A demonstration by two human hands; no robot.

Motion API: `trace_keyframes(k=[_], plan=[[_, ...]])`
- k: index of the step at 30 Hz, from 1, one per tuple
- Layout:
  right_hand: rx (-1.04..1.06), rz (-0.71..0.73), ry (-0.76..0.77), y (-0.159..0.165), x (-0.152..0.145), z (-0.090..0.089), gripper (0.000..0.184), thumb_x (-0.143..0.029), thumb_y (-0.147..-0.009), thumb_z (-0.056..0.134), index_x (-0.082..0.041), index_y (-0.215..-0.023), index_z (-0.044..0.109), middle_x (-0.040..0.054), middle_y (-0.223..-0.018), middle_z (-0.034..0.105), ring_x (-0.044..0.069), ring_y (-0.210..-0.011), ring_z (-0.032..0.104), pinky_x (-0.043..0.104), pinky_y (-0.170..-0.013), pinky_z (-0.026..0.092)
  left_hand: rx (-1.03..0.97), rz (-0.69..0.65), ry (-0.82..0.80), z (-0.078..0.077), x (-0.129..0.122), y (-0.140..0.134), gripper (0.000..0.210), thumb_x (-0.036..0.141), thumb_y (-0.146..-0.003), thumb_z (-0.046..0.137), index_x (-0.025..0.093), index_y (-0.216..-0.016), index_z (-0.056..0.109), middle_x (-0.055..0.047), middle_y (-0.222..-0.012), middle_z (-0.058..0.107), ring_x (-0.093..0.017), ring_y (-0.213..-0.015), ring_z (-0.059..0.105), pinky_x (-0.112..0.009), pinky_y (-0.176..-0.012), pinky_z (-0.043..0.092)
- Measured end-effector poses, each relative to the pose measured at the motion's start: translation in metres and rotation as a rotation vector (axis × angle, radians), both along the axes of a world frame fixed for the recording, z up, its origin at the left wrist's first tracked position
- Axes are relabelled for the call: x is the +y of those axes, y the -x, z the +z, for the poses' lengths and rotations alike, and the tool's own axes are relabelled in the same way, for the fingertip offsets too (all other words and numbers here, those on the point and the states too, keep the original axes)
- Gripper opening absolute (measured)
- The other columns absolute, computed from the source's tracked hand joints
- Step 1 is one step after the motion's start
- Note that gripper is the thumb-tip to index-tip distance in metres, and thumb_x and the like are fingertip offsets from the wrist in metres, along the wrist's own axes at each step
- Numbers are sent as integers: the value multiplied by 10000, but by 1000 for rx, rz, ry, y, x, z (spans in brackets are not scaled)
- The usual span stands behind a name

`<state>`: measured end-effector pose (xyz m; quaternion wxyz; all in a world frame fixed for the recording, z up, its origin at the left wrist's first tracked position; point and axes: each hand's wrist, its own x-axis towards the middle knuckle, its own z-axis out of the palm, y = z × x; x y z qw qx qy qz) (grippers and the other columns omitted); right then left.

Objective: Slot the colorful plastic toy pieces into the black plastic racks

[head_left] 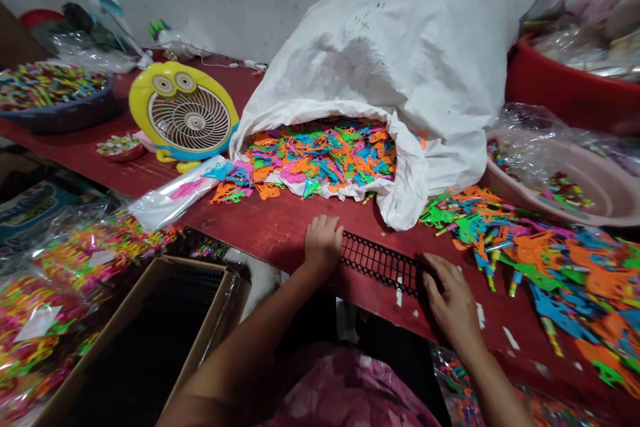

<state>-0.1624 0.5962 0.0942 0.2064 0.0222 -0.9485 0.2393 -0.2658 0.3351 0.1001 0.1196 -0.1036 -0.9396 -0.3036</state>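
Observation:
A black openwork plastic rack (381, 260), with rows of rings along its long edges, lies near the front of the red table (260, 227). My left hand (324, 240) is closed on its left end, fingers curled over the edge. At the opposite end, my right hand (450, 297) grips the rack, its thumb toward me. Beyond the rack, a big white sack (425, 47) spills small flat plastic pieces (325, 153) in orange, green, blue and pink. To the right of my right hand is a heap of similar pieces (560, 253), several with striped sticks attached.
A yellow fan (193, 113) stands at the left behind a clear plastic bag (173, 197). A cardboard box (220, 280) holding black items sits below the table edge at left. A pink basin (613, 193) and a red tub (565, 87) stand at right.

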Motion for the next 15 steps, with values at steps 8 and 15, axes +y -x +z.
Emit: trace_keyframes(k=[8,15], plan=[[-147,100,-195,-21,-28,-8,530,-359,-976,447,-263,-1491,366,80,-1541,389,272,-1457,272,553,-1146,293,85,-428,196,-11,27,-54,627,480,-899,584,149,-1408,426,-152,-1556,326,-328,-1474,209,-544,-1181,227],[49,-235,-1,-28,42,22,351,-375,-957,466,-215,-1231,616,111,-1201,636,241,-1122,588,418,-969,469,95,-502,240,-20,36,-54,566,413,-938,534,189,-1439,396,-116,-1581,297,-318,-1485,186,-551,-1187,234]])
